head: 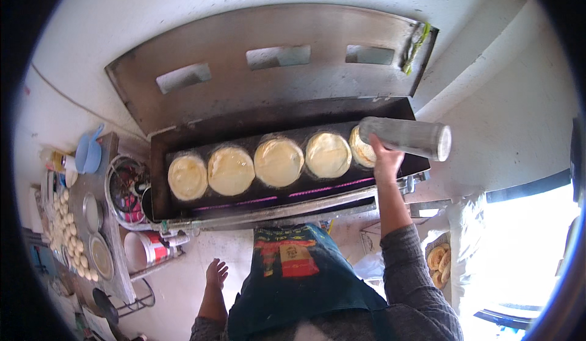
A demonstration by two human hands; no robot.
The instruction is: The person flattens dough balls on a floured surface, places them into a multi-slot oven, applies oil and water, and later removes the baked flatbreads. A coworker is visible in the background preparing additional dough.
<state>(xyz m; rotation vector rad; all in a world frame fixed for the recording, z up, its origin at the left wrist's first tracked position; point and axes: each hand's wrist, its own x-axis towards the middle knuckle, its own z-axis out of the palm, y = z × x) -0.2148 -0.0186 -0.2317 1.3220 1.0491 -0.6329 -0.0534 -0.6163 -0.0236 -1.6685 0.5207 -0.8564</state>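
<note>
My right hand (387, 160) is closed around a greyish cylindrical bottle or canister (403, 136), tilted on its side above the right end of a long dark griddle (165, 190). Under it, a round flatbread (361, 148) is partly covered by the cylinder and my fingers. More pale rounds of dough lie in a row to the left, among them one in the middle (279, 162) and one at the far left (187, 177); some look glossy. A pink-violet glow shows along the griddle's front edge. My left hand (217, 273) hangs empty beside my apron, fingers apart.
A raised metal lid (229, 80) with cut-outs stands behind the griddle. At left, a worktop (112, 249) bears many small dough balls (73, 245), round tins and a blue dipper (88, 151). Below it is a white-and-red bucket (142, 249). Baked breads (439, 265) lie in a basket at right.
</note>
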